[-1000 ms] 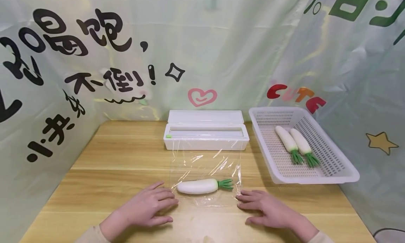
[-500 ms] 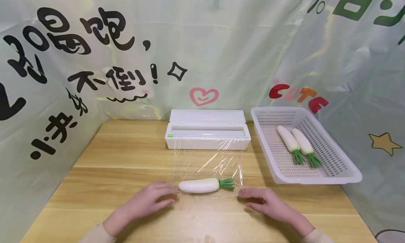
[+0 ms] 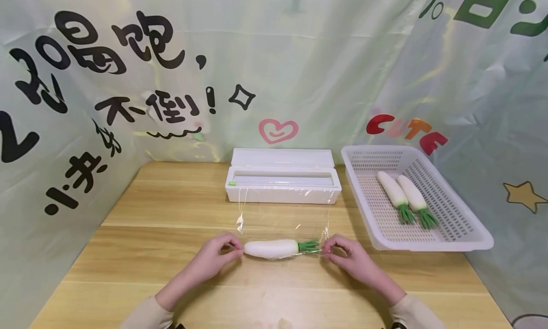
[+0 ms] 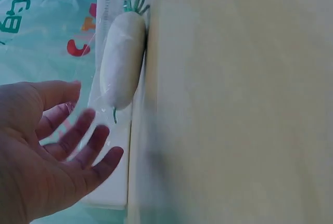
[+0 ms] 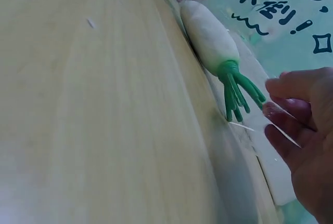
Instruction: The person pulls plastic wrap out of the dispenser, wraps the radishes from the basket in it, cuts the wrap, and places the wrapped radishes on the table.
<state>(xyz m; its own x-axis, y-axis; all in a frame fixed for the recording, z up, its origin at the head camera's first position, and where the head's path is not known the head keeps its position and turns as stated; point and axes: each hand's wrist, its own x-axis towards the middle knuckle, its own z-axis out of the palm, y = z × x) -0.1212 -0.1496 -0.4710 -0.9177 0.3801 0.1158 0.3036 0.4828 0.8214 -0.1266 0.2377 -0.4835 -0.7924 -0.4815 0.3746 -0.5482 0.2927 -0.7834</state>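
Note:
A white radish (image 3: 271,249) with green leaf stalks lies crosswise on the table, leaves to the right. Clear plastic wrap (image 3: 282,219) runs from the white dispenser box (image 3: 282,194) to the radish and its near edge is folded up over it. At the radish's leafless end, my left hand (image 3: 216,255) pinches one corner of the wrap between thumb and forefinger; its other fingers are spread in the left wrist view. Beside the leaves my right hand (image 3: 351,257) pinches the other corner. In the right wrist view the green stalks (image 5: 237,91) sit close to the right fingertips.
A white perforated basket (image 3: 432,247) stands at the right, with two more radishes (image 3: 391,190) inside. The dispenser's lid (image 3: 282,157) is raised at the back. Behind the wooden table (image 3: 162,214) hangs a printed cloth backdrop (image 3: 325,81).
Both hands went from lying flat by the wrap's corners to pinching them. The wrap's near edge has been lifted and brought away from the person, over the radish.

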